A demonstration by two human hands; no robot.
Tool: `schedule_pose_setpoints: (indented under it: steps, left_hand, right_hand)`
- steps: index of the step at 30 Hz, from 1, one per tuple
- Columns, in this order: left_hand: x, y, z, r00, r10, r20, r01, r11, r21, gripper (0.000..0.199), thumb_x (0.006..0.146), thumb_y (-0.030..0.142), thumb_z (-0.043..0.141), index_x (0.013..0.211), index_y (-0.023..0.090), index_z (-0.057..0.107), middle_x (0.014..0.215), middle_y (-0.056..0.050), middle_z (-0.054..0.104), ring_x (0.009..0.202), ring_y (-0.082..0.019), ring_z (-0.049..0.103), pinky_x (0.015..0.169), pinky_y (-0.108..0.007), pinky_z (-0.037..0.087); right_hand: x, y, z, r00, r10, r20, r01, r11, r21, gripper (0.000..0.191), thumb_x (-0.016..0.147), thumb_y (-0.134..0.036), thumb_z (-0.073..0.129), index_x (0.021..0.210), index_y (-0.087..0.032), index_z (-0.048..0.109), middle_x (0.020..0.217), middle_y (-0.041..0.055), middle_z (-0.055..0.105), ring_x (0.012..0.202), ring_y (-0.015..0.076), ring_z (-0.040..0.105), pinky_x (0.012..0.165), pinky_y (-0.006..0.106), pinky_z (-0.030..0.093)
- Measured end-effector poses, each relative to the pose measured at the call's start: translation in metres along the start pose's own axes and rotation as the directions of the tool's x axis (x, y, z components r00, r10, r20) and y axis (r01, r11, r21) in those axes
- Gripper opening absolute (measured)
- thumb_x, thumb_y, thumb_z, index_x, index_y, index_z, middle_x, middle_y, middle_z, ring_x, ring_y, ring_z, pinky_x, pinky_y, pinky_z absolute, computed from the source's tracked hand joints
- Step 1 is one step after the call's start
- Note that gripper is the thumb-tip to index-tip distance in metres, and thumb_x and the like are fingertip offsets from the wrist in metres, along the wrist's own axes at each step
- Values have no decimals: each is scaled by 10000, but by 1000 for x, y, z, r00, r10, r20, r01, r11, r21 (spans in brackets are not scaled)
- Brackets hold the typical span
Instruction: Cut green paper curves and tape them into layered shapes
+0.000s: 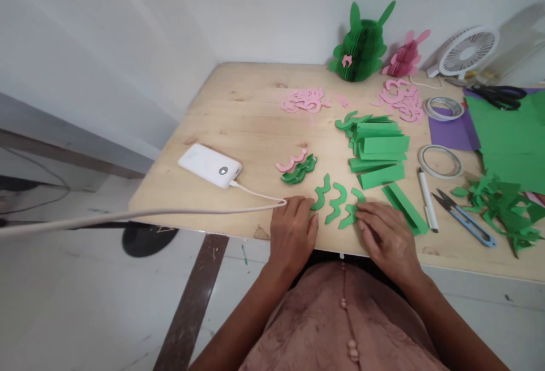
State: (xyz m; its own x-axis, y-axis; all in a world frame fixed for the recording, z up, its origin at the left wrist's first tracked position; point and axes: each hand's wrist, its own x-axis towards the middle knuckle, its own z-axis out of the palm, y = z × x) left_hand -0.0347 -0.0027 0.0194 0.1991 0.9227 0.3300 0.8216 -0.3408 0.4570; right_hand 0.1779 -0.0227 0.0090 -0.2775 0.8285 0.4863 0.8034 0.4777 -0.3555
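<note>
Pale wooden surface (251, 116) with visible knots, filling the middle and right of the frame. At its left lies a white power bank (206, 163). Upper centre: a heap of pink cutouts (310, 100). Upper right: a green paper figure (361, 53), a smaller pink figure (404, 60), a second pink heap (400, 104) and a white fan (468, 53). Near the lower centre, three wavy green cutouts (336, 203) lie side by side, below a small green stack (299, 171). Right of centre: folded green strips (383, 147). Farther right: a tape roll (440, 161), a white marker (428, 201), blue snips (472, 225), green scraps (511, 212), purple paper (453, 134) and green sheets (511, 138).
</note>
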Motion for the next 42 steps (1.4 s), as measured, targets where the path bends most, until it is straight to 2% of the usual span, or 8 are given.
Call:
schedule_pose_setpoints:
  steps: [8,15,24,28,32,35,39,42]
  left_hand:
    - [7,-2,2,998,12,67,-24,983,182,84,824,167,549,869,188,617,831,-68,598,807,-251,545,726,-392,421]
    - [7,-4,1,996,17,89,-33,984,175,89,841,164,525,815,193,606,807,-59,583,780,-233,534,700,-370,412]
    - [6,-3,-2,993,3,118,-22,987,159,92,839,153,525,856,186,609,831,-61,597,804,-237,535,728,-380,429]
    - [-2,-4,-6,998,21,65,-22,999,25,132,864,152,496,934,182,604,877,-58,619,846,-225,550,773,-380,446]
    - [-15,-7,-13,1000,21,-2,-21,981,-193,110,869,136,499,813,182,582,843,-39,625,815,-182,575,731,-322,477]
    - [-20,-8,-15,1000,-2,-23,-5,951,-309,116,875,124,493,838,181,587,908,-46,644,875,-161,616,765,-288,512]
    - [-13,-8,-12,995,-31,-99,-1,953,-304,227,884,128,487,1087,175,576,1184,-103,612,1115,-190,584,952,-342,497]
    - [-4,-11,-11,984,-53,-171,7,967,-256,322,878,136,501,1198,168,530,1294,-131,547,1218,-213,521,1024,-381,458]
  right_hand:
    - [-1,-1,0,1000,-3,-7,3,1000,-5,182,829,-156,591,977,-202,685,1034,89,713,1000,243,647,882,439,495]
    - [-1,-2,0,1000,-12,-19,12,1000,-4,185,823,-140,601,984,-194,675,1029,93,709,993,240,641,878,434,495]
    - [-3,1,2,999,-28,-16,28,999,-27,180,829,-155,598,992,-188,668,1045,94,705,1000,245,640,888,439,488]
    - [-4,1,1,999,-40,-16,39,999,-37,175,835,-158,594,995,-172,662,1044,107,704,989,251,641,883,442,482]
    - [-3,0,1,999,-46,-24,45,998,-33,178,835,-150,596,1001,-162,657,1032,113,703,976,251,640,873,435,480]
    - [-2,0,1,998,-61,-29,60,998,-32,167,835,-138,595,989,-153,656,1027,115,701,974,248,635,869,430,477]
    - [-4,2,2,998,-68,-10,67,997,-33,166,839,-144,585,987,-151,659,1031,109,701,976,245,637,870,424,473]
    - [-6,4,3,997,-70,-23,69,997,-38,181,839,-139,580,1004,-146,654,1028,111,699,974,245,637,875,426,471]
